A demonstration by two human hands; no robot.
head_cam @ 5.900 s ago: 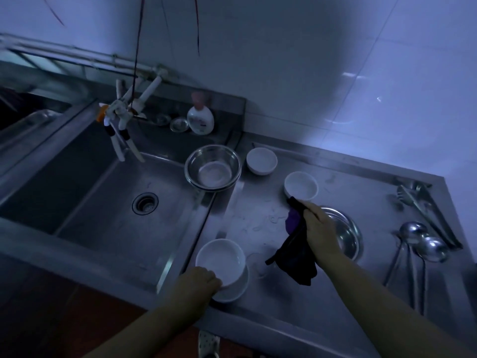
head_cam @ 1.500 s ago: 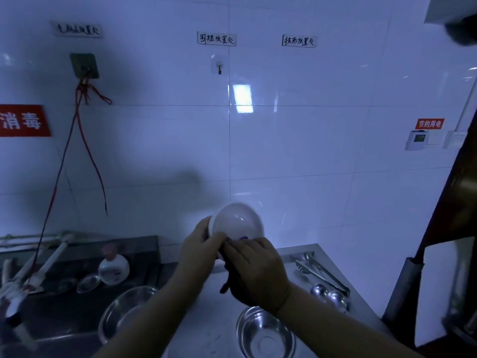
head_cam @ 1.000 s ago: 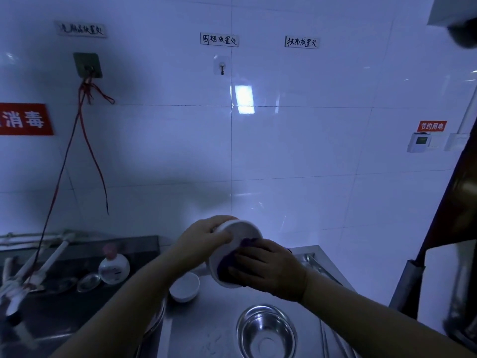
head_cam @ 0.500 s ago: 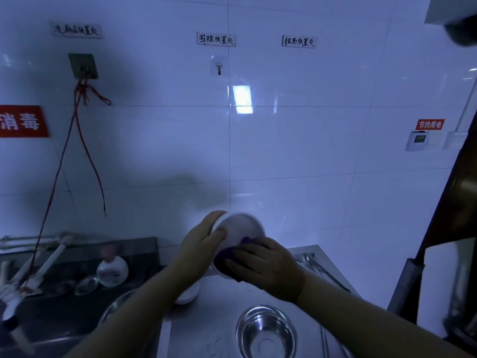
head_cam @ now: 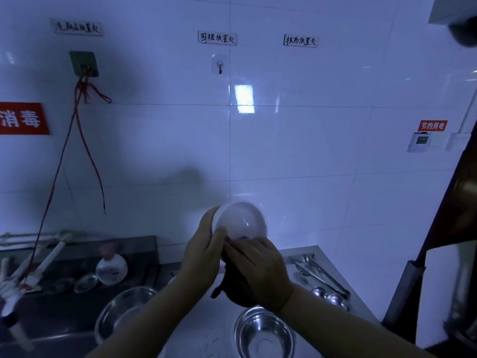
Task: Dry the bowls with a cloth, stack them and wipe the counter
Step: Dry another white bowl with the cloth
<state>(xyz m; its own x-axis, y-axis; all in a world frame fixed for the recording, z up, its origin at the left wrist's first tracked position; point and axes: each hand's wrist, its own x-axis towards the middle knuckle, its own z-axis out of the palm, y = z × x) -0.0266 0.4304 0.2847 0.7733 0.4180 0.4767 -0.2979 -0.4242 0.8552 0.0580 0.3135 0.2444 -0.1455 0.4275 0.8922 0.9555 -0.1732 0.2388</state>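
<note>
I hold a white bowl (head_cam: 242,220) up in front of the tiled wall, its underside turned toward me. My left hand (head_cam: 204,251) grips its left rim, thumb on the outside. My right hand (head_cam: 260,267) presses a dark purple cloth (head_cam: 232,288) against the bowl's lower edge; the cloth hangs below my palm. The other white bowls are hidden behind my arms.
On the steel counter (head_cam: 304,251) below sits a steel bowl (head_cam: 263,334); tongs (head_cam: 320,275) and ladles (head_cam: 327,295) lie at the right. Another steel bowl (head_cam: 124,308) rests at the sink edge. A soap bottle (head_cam: 111,267) and a tap (head_cam: 31,270) stand at left.
Since a second ago the bowl has turned in my hands and risen slightly. My right hand with the cloth slid from inside the bowl to its lower rim.
</note>
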